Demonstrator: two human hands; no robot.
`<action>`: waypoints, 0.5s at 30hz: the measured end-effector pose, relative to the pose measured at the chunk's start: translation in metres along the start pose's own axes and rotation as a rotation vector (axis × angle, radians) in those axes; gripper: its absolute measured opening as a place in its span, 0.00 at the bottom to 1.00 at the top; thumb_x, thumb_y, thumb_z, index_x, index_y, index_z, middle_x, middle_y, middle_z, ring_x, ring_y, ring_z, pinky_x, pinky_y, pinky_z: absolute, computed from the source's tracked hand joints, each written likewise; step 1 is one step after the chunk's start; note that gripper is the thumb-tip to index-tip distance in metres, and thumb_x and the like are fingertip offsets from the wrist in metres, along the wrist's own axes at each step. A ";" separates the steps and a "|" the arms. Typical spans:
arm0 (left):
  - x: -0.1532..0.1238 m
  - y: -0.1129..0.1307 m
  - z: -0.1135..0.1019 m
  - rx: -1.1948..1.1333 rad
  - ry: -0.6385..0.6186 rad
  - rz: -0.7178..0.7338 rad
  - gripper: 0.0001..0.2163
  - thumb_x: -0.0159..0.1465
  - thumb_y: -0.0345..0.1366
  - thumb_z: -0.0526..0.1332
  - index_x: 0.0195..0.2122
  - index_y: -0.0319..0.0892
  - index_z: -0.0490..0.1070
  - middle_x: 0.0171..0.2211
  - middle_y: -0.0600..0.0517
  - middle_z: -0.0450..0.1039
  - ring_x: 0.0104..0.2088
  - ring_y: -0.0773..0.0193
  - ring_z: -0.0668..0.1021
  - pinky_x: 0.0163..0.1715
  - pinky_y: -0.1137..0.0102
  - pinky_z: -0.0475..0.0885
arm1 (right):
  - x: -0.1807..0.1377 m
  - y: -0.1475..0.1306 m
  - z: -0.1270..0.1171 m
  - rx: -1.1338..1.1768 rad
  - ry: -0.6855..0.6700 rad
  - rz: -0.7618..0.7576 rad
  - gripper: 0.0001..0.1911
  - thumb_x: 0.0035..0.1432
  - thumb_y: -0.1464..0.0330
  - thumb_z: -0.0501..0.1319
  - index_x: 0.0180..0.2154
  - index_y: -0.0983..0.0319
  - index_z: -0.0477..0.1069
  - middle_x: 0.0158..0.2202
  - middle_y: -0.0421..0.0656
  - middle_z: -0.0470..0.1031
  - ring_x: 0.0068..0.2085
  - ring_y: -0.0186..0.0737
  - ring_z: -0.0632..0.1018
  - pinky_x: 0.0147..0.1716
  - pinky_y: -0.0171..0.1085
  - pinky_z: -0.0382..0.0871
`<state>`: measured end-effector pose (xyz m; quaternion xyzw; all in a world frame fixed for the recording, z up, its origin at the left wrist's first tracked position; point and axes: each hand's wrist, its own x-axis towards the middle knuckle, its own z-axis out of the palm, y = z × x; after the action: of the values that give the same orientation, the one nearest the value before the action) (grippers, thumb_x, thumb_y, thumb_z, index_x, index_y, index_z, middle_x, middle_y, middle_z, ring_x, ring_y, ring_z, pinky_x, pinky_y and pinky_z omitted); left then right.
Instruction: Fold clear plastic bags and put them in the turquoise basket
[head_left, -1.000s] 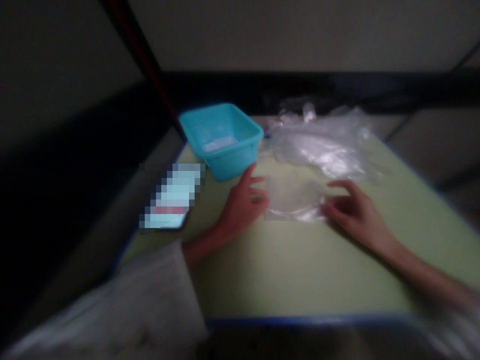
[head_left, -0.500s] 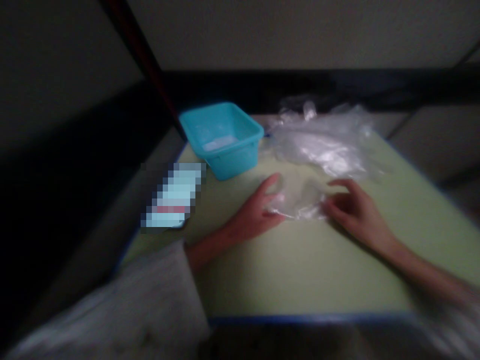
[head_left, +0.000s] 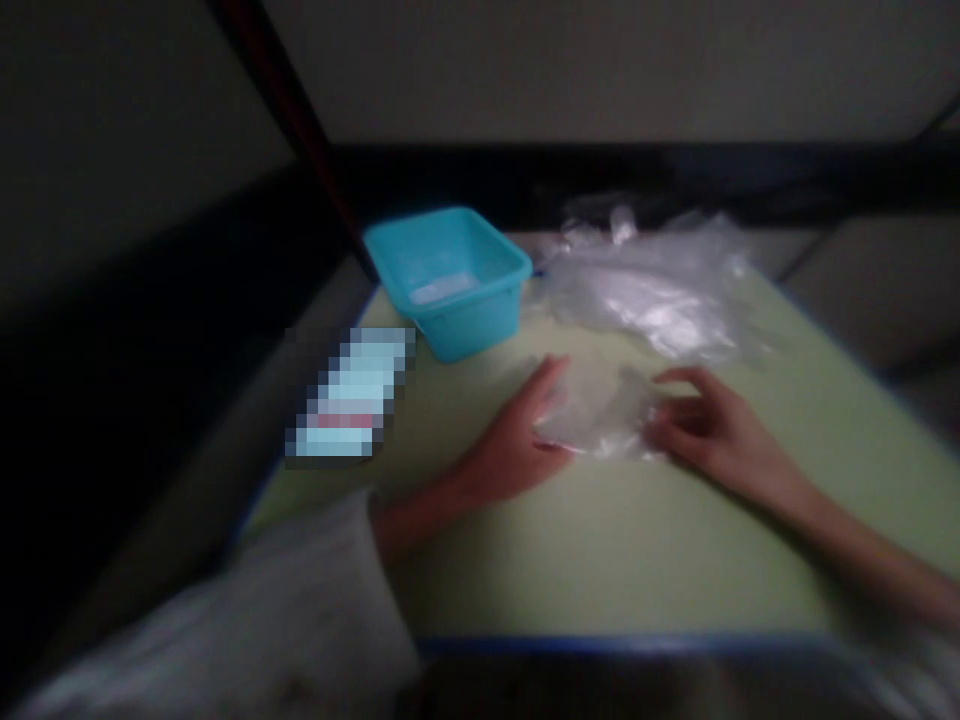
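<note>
A small clear plastic bag [head_left: 600, 418] is held low over the pale green table, stretched between my two hands. At its left edge, my left hand [head_left: 521, 440] grips the film, with some of its fingers reaching behind or into it. The exact hold is blurred. My right hand [head_left: 701, 425] pinches the bag's right edge between thumb and fingers, the index finger raised and curved above. Through the film the table's colour shows, and no contents can be made out.
A turquoise plastic basin [head_left: 480, 320] with something whitish inside stands at the back left. Behind my hands lies a heap of clear plastic bags [head_left: 652, 290]. A pixelated phone-like object [head_left: 352, 390] rests at the left, near the table's [head_left: 600, 560] blue edge.
Both hands have come slightly lower in view with the bag. Its film now sags a little differently between them. The small overall shift of the scene comes from the camera.
</note>
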<state>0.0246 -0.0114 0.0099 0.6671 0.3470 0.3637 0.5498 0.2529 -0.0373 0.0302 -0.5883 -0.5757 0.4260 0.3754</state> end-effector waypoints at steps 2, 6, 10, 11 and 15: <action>0.000 -0.001 -0.001 0.029 0.077 -0.020 0.38 0.53 0.26 0.61 0.64 0.48 0.50 0.68 0.45 0.41 0.61 0.44 0.63 0.44 0.62 0.76 | 0.000 -0.004 -0.001 0.016 0.005 0.024 0.25 0.45 0.62 0.66 0.44 0.60 0.60 0.24 0.39 0.74 0.20 0.37 0.74 0.15 0.32 0.63; 0.006 -0.005 -0.008 0.122 0.205 0.024 0.29 0.53 0.25 0.61 0.58 0.43 0.61 0.66 0.43 0.47 0.58 0.48 0.68 0.46 0.61 0.75 | 0.001 -0.009 -0.002 0.011 0.025 0.001 0.23 0.48 0.61 0.65 0.44 0.60 0.62 0.22 0.38 0.73 0.19 0.35 0.72 0.14 0.31 0.61; 0.012 -0.007 -0.014 0.207 0.226 0.062 0.23 0.53 0.23 0.58 0.52 0.38 0.68 0.63 0.42 0.55 0.56 0.53 0.70 0.53 0.59 0.71 | 0.005 -0.010 -0.005 -0.066 0.044 -0.049 0.20 0.50 0.61 0.64 0.43 0.62 0.66 0.28 0.42 0.76 0.23 0.35 0.74 0.15 0.31 0.61; 0.013 -0.007 -0.014 0.236 0.227 0.065 0.22 0.53 0.23 0.58 0.51 0.38 0.68 0.62 0.42 0.56 0.56 0.53 0.70 0.53 0.59 0.70 | 0.006 -0.009 -0.005 -0.085 0.045 -0.060 0.19 0.50 0.61 0.64 0.42 0.62 0.66 0.28 0.43 0.76 0.23 0.35 0.74 0.15 0.31 0.60; 0.012 -0.007 -0.013 0.366 0.235 0.070 0.22 0.52 0.21 0.56 0.50 0.38 0.69 0.61 0.42 0.58 0.58 0.53 0.68 0.53 0.59 0.70 | 0.011 -0.003 -0.006 -0.111 0.049 -0.094 0.19 0.49 0.60 0.65 0.40 0.63 0.68 0.26 0.42 0.75 0.23 0.36 0.74 0.15 0.31 0.62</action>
<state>0.0188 0.0058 0.0062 0.7205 0.4456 0.3885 0.3625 0.2569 -0.0258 0.0345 -0.5908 -0.6159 0.3610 0.3758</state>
